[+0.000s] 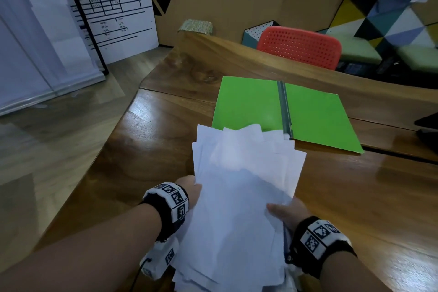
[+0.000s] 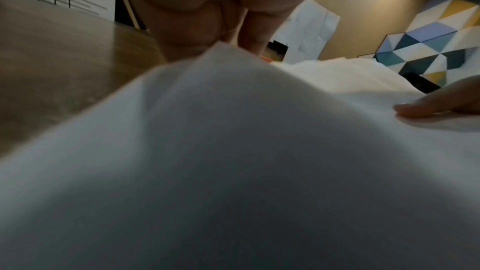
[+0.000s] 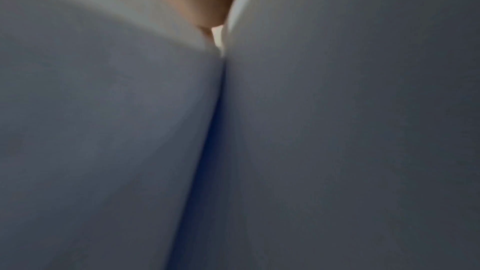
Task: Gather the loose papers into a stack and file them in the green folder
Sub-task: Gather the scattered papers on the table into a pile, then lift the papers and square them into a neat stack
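An uneven stack of white papers [image 1: 239, 187] is held up over the wooden table [image 1: 151, 140], its sheets fanned out at the far end. My left hand [image 1: 189, 187] grips the stack's left edge and my right hand [image 1: 284, 213] grips its right edge with the thumb on top. The green folder [image 1: 315, 116] lies open and flat on the table just beyond the papers, a grey spine strip [image 1: 284, 106] down its middle. In the left wrist view the papers [image 2: 233, 151] fill the frame below my left hand [image 2: 215, 34]. White sheets [image 3: 337, 130] block the right wrist view.
A red perforated chair [image 1: 301, 47] stands behind the table's far edge. A dark object [image 1: 429, 130] sits at the table's right edge. A white board with printed tables [image 1: 111, 7] leans at the left over the wood floor.
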Tool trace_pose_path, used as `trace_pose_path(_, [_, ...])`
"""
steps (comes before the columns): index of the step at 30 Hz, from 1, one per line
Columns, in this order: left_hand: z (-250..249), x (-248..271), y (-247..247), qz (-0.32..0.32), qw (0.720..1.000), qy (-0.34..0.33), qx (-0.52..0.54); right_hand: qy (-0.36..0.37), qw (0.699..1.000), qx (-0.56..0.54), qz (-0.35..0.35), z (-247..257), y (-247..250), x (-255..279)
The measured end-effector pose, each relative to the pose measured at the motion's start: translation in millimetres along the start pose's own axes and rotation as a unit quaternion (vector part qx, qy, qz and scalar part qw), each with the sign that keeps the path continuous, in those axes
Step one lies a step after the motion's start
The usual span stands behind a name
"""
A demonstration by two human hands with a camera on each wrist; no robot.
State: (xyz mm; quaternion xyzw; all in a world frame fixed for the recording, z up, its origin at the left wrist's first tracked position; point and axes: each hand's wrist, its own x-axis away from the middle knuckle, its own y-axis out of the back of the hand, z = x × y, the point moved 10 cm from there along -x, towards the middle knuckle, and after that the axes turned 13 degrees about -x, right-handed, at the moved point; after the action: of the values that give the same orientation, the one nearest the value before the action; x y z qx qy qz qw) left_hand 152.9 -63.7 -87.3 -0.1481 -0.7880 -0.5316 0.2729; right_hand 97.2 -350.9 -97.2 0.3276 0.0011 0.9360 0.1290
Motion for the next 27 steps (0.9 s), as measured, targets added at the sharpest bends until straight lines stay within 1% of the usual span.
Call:
trace_pose_path(2, [2.2,3.2,-0.8,0.005,1.0,0.001,0.021,0.019,1.0,-0.012,0.006,3.8,-9.3,6.7])
trace_pose_path(6, [14.8,7.7,-0.8,0.028,0.996,-0.013,0.08,0.084,0.996,-0.041,0.01,21.1,-13.2,22.5])
trace_pose_path(8, [25.4,12.4,5.5,0.007,0.988,-0.007,0.154,0.123,0.987,-0.094,0.049,39.7,-16.0,31.8])
trace_pose_path(9, [29.0,18.1,8.7,0.001,0.974,-0.002,0.226,0.142,0.977,-0.136,0.082,50.0,-18.7,36.7])
trace_pose_path(10, [28.5,23.9,10.9,0.009,0.951,-0.012,0.31,0.151,0.969,-0.159,0.109,58.9,-20.9,40.0])
trace_pose_path(11, [23.8,28.3,11.2,0.029,0.926,-0.03,0.374,0.156,0.967,-0.159,0.122,66.7,-22.2,43.6])
trace_pose_path(12, [17.4,31.7,10.1,0.056,0.908,-0.048,0.412,0.158,0.969,-0.148,0.123,73.5,-23.0,47.7])
trace_pose_path(13, [8.8,38.3,17.3,0.066,0.901,-0.071,0.422,0.166,0.968,-0.143,0.121,82.9,-24.6,54.1])
trace_pose_path(14, [1.3,46.2,29.3,0.058,0.906,-0.087,0.41,0.177,0.967,-0.143,0.112,92.2,-24.2,59.7])
trace_pose_path(15, [-2.6,52.5,43.9,0.031,0.916,-0.087,0.391,0.194,0.964,-0.149,0.105,103.2,-23.8,66.1])
trace_pose_path(16, [-6.9,62.0,65.2,-0.018,0.923,-0.091,0.373,0.218,0.957,-0.164,0.102,114.3,-23.3,72.7])
trace_pose_path(17, [-11.4,70.4,85.4,-0.065,0.919,-0.105,0.374,0.247,0.946,-0.185,0.098,126.8,-21.8,80.7])
trace_pose_path(18, [-18.5,80.7,105.3,-0.108,0.905,-0.132,0.389,0.276,0.937,-0.197,0.088,138.2,-20.6,89.6])
trace_pose_path(20, [-32.4,100.7,134.0,-0.166,0.885,-0.175,0.399,0.333,0.919,-0.197,0.074,160.3,-23.4,108.7])
trace_pose_path(22, [-43.3,119.1,152.5,-0.192,0.862,-0.212,0.419,0.38,0.9,-0.196,0.085,178.0,-34.2,125.7])
trace_pose_path(24, [-45.8,126.1,161.3,-0.206,0.845,-0.23,0.437,0.385,0.901,-0.178,0.096,181.8,-46.5,129.1])
trace_pose_path(27, [-44.9,131.1,161.7,-0.22,0.845,-0.229,0.431,0.376,0.909,-0.167,0.068,173.2,-50.9,121.4])
